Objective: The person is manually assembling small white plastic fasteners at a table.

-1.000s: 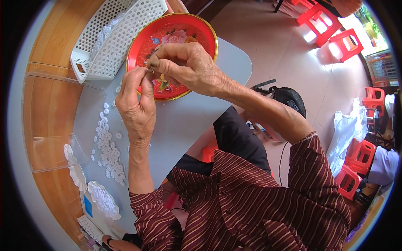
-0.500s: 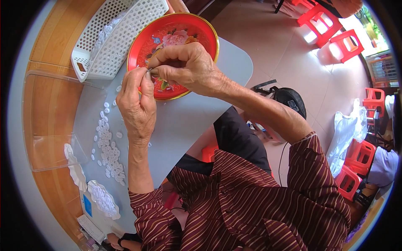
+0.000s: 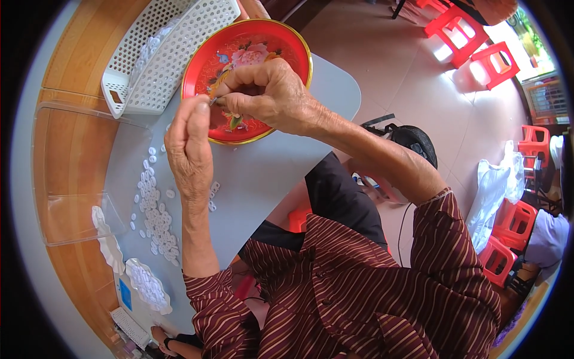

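Note:
Both hands meet over the near left rim of a round red tray [image 3: 200,63] with a gold edge and a floral pattern. My right hand [image 3: 266,96] pinches a tiny, thin metallic piece [image 3: 213,102] between thumb and forefinger. Just left of it, my left hand [image 3: 188,146] has its thumb and forefinger pressed together; whatever they hold is too small to make out. Several tiny bits are scattered inside the tray. Below and left of my left hand, many small white oval pieces [image 3: 159,224] lie on the grey table [image 3: 257,173]. A few more white pieces [image 3: 213,194] rest right of my left wrist.
A white perforated basket [image 3: 179,60] with white pieces inside stands at the upper left. A clear plastic container [image 3: 72,221] is at the left edge. Farther down sits a white scalloped dish [image 3: 146,287] of white pieces. Another person's hand [image 3: 158,335] shows at the bottom. Red stools [image 3: 460,36] stand rightward.
My left hand has shifted slightly left and its fingertips have drawn a little away from the right ones. More white pieces now show beside the left wrist.

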The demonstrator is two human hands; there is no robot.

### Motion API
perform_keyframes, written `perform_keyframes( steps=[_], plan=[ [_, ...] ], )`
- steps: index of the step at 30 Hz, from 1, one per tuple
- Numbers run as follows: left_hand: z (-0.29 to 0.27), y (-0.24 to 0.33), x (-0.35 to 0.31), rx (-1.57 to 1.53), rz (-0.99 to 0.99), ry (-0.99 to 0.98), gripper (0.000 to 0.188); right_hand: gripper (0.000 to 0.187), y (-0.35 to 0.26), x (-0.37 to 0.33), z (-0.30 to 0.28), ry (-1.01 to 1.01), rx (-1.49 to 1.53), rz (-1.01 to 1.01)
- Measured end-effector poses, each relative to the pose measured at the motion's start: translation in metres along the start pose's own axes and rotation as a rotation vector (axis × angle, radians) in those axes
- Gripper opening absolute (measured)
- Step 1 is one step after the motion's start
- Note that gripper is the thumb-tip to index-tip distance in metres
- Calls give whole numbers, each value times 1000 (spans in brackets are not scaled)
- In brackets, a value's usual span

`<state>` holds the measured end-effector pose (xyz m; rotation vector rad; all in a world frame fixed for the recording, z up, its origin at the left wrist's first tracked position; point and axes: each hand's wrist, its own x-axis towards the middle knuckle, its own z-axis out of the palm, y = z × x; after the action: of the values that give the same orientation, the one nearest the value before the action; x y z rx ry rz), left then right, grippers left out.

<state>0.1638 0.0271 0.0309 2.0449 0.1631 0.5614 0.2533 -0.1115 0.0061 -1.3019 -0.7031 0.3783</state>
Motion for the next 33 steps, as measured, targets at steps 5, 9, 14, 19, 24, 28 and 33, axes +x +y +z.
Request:
perform_keyframes(
  steps=[5, 9, 14, 19, 24, 28, 33],
  plan=[
    [-4, -3, -1, 106, 131, -62, 14, 15, -4, 0, 1, 3, -62, -51],
    [-3, -5, 0, 301, 328, -35, 12, 15, -3, 0, 2, -23, -114, -49],
    [-2, -5, -2, 303, 236, -60, 15, 16, -5, -1, 1, 5, -151, -31],
    [-5, -2, -2, 181, 74, -47, 22, 18, -7, -1, 3, -8, -183, -29],
    [-1, -11, 1, 183, 143, 3, 21, 15, -3, 4, -5, 33, -252, -42],
    [-4, -9, 2, 211, 66, -27, 18, 14, 2, 19, -15, 73, -523, -145],
    [-9, -14, 4, 171, 74, 32, 21, 16, 16, 37, -28, -2, -747, -180]
  ],
)
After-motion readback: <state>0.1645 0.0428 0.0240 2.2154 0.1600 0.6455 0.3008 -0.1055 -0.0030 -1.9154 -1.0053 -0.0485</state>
